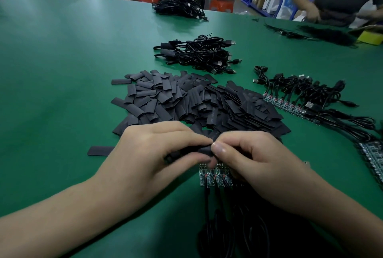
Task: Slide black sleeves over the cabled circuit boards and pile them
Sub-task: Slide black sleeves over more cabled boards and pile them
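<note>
Left hand (154,150) and right hand (257,160) pinch a black sleeve (192,151) between them.

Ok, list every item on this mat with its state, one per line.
held sleeve: pinched between both hands, above the mat.
left-hand grip: curled round the sleeve.
right-hand grip: pinching the sleeve's end.
loose sleeves: flat, empty, heaped.
boards under the hands: bare, cabled, lying side by side.
boards at right: bare, cabled, in a row.
middle cable pile: sleeved, heaped.
</note>
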